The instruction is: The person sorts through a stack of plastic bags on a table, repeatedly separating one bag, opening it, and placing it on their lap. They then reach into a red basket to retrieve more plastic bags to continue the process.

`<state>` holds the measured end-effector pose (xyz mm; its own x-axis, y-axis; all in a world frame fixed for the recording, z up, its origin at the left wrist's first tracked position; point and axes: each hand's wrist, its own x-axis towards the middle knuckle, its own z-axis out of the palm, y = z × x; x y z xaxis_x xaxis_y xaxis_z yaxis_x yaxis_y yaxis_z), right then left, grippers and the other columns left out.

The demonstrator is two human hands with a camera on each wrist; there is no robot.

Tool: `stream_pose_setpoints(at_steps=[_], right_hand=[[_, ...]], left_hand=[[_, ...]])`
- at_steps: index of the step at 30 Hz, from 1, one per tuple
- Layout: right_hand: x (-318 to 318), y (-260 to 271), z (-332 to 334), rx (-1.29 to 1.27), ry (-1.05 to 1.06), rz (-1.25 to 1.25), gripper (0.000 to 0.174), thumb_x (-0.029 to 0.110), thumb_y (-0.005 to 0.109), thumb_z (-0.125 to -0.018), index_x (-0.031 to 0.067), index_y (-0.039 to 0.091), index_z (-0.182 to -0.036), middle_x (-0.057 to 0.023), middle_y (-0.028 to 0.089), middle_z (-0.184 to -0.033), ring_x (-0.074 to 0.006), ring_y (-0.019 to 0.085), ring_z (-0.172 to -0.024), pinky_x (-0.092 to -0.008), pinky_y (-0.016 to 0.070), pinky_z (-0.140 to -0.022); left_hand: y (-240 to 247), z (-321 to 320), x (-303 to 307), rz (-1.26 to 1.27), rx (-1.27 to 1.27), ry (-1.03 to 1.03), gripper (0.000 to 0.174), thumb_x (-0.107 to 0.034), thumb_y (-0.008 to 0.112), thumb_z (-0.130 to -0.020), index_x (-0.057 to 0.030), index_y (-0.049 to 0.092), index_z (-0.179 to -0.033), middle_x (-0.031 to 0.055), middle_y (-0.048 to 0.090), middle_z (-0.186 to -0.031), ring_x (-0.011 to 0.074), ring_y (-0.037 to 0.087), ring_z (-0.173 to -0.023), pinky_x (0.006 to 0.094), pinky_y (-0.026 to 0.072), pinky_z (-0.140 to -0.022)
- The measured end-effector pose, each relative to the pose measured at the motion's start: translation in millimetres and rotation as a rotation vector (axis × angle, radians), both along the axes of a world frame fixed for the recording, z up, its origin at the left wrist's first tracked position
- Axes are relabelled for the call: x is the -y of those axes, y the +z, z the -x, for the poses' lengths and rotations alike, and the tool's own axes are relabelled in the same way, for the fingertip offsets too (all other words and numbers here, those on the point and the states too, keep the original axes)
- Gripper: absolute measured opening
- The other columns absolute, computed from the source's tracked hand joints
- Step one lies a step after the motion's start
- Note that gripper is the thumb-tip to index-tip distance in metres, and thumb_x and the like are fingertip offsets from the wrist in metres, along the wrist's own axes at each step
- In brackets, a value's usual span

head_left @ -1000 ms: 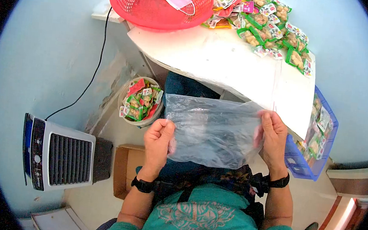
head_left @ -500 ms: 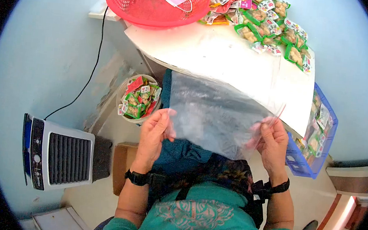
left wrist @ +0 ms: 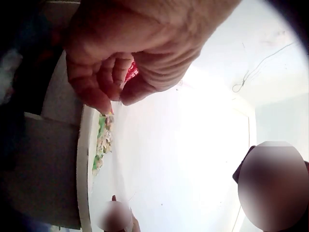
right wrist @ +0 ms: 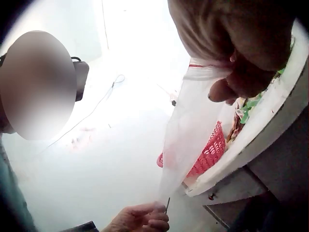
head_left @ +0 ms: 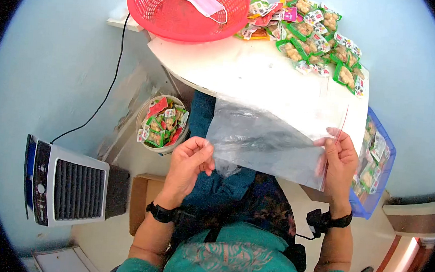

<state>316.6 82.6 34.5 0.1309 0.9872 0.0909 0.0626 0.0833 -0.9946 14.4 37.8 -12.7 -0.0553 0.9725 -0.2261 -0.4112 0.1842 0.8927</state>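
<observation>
A clear plastic zip bag (head_left: 260, 139) with a red line along its right end is stretched between both hands, over the lap and the table's front edge. My left hand (head_left: 187, 169) pinches its left end between thumb and fingers; the left wrist view shows that hand (left wrist: 135, 38) from close up. Near the red-lined end, my right hand (head_left: 342, 161) grips the bag with the thumb on top. In the right wrist view the bag (right wrist: 186, 116) hangs as a thin sheet from the right hand (right wrist: 241, 48) toward the left hand (right wrist: 145, 218).
On the white table (head_left: 238, 68) stand a red basket (head_left: 184, 37) holding a pink mask (head_left: 200, 0) and a pile of snack packets (head_left: 344, 54). A bucket (head_left: 177, 144) of packets is at left, a blue crate (head_left: 368, 201) at right. An air cooler (head_left: 80, 191) stands beside a cardboard box (head_left: 140, 204).
My right hand has moved right and, lately, forward, drawing the bag's red-lined end over the table. The left hand has shifted slightly; both keep hold of the bag.
</observation>
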Motion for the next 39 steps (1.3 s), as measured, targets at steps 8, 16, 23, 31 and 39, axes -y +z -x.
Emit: stream_pose_setpoints(at_steps=[8,16,23,31,39], right_hand=[[-62.1,32.5,-8.4,-0.04,-0.007,-0.106,0.023,0.011,0.052,-0.097,-0.0016,0.056,-0.117,-0.0084,0.069,-0.086,-0.0041,0.049,-0.046,-0.0186,0.0373,-0.041],[-123.6,-6.2,-9.7,0.035,-0.006,-0.034,0.031,0.008,0.057,-0.094,-0.0047,0.05,-0.121,-0.0119,0.069,-0.084,-0.0099,0.053,-0.048,-0.0232,0.0428,-0.043],[-133.7,-27.3,-6.3,0.162,-0.037,0.031,0.041,0.005,0.059,-0.091,-0.0074,0.044,-0.127,-0.0103,0.064,-0.072,-0.0132,0.055,-0.048,-0.0279,0.0434,-0.043],[-129.8,-20.9,2.0,0.279,-0.049,0.046,0.064,0.007,0.064,-0.088,-0.0026,0.031,-0.143,-0.0105,0.063,-0.081,-0.0141,0.058,-0.051,-0.0276,0.0449,-0.044],[-121.7,-15.3,3.2,0.337,-0.006,0.05,0.063,0.006,0.063,-0.085,-0.0013,0.037,-0.142,-0.0126,0.06,-0.096,-0.0157,0.061,-0.057,-0.0295,0.0506,-0.051]], left_hand=[[59.1,-4.9,-76.0,-0.276,-0.275,0.037,0.014,-0.016,0.066,-0.09,-0.0038,0.064,-0.085,-0.0005,0.059,-0.063,0.0049,0.053,-0.054,0.019,0.0414,-0.049],[29.4,-11.6,-141.5,-0.163,-0.307,0.04,0.017,-0.018,0.066,-0.088,-0.0018,0.065,-0.082,0.0,0.057,-0.058,0.0062,0.052,-0.045,0.02,0.0378,-0.04],[13.6,-15.9,-147.2,-0.154,-0.613,0.149,0.024,-0.019,0.065,-0.084,0.004,0.069,-0.085,0.0051,0.06,-0.056,0.011,0.058,-0.045,0.0253,0.0462,-0.044],[18.2,-11.5,-147.7,-0.099,-0.796,0.14,0.028,-0.021,0.064,-0.083,0.0034,0.069,-0.094,0.0141,0.064,-0.059,0.0206,0.063,-0.048,0.0326,0.051,-0.053],[26.3,-15.8,-147.4,-0.263,-1.367,0.311,0.03,-0.02,0.067,-0.081,-0.0026,0.067,-0.107,0.0124,0.062,-0.06,0.0305,0.062,-0.058,0.0424,0.0504,-0.062]])
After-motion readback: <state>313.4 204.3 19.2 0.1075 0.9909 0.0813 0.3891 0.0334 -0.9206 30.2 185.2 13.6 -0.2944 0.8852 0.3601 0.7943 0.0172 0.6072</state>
